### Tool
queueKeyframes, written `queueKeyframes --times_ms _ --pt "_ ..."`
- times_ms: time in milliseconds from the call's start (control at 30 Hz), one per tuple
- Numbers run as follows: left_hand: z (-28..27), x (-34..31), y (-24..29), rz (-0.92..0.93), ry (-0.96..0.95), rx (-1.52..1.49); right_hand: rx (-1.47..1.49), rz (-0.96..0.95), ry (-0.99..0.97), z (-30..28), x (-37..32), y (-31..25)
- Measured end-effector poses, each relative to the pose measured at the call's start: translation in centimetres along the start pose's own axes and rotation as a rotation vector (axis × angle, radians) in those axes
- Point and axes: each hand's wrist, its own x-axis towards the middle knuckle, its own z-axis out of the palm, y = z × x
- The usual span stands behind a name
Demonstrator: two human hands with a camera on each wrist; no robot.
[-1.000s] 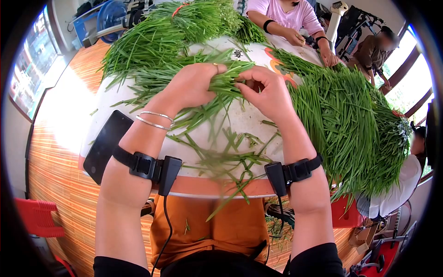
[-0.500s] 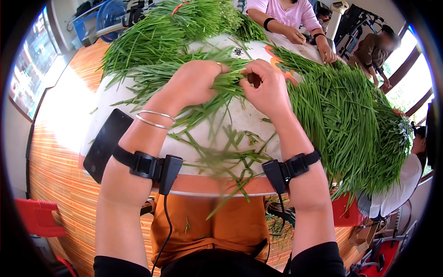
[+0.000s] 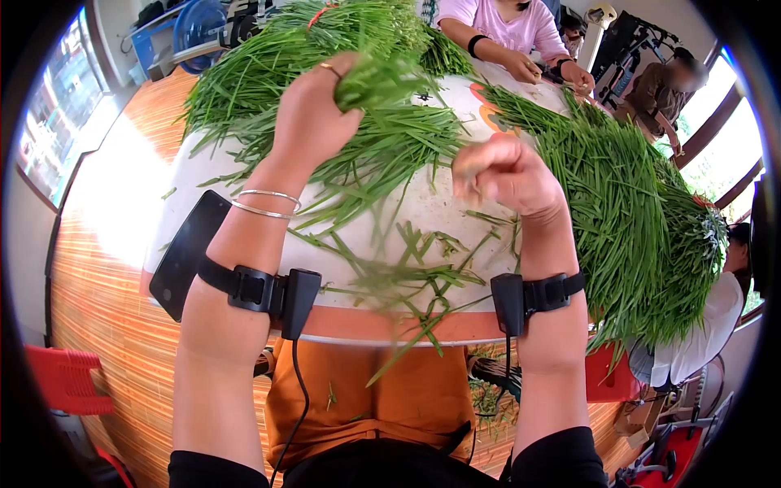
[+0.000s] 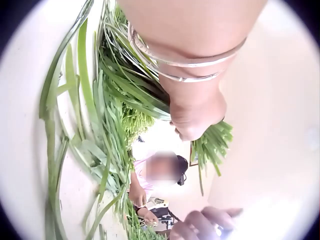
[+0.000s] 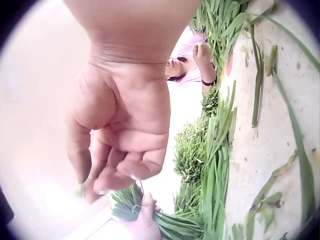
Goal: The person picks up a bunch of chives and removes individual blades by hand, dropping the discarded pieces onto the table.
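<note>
Raised over the far part of the table, my left hand (image 3: 316, 114) grips a bunch of garlic chives (image 3: 376, 81). Its cut ends (image 4: 214, 142) stick out past the fist in the left wrist view. My right hand (image 3: 514, 177) is apart from the bunch, to its right, above the white tabletop (image 3: 439, 203). Its fingers are loosely curled and blurred in the head view. The right wrist view shows a tiny greenish bit by the thumb tip. Beneath my left hand lies a loose heap of chives (image 3: 399, 142).
Large piles of chives stand at the back left (image 3: 268, 73) and on the right (image 3: 610, 211). Loose stalks (image 3: 423, 276) litter the near tabletop. A black phone (image 3: 189, 252) lies at the left edge. A person in pink (image 3: 504, 32) works across the table; others are at right.
Both hands were together at the bunch. My left hand has lifted it up and away to the left, while my right hand has let go and drawn back to the right.
</note>
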Motion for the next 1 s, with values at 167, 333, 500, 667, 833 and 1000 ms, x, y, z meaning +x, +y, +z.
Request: queueKeyframes --times_ms 167,333,500,667,833,1000 --pt "-0.5 0.4 -0.2 -0.045 0.285 -0.129 -0.470 0.253 0.093 -0.3 1.1 1.4" --pt "-0.2 0.4 -0.6 -0.022 0.303 -0.096 -0.801 0.363 -0.061 0.4 2.1 3.1" --pt "-0.5 0.4 -0.7 0.087 0.453 -0.098 -0.931 0.246 0.112 0.5 3.3 5.5" --pt "-1.0 1.2 -0.7 0.208 0.592 -0.132 -1.071 0.159 0.347 -2.4 2.9 7.4" --pt "-1.9 1.4 -0.9 0.155 0.611 -0.114 -0.900 0.377 0.413 -3.3 2.9 4.9" --pt "-2.1 1.6 -0.7 0.194 0.672 -0.022 -1.264 0.374 0.599 -2.1 1.9 3.8"
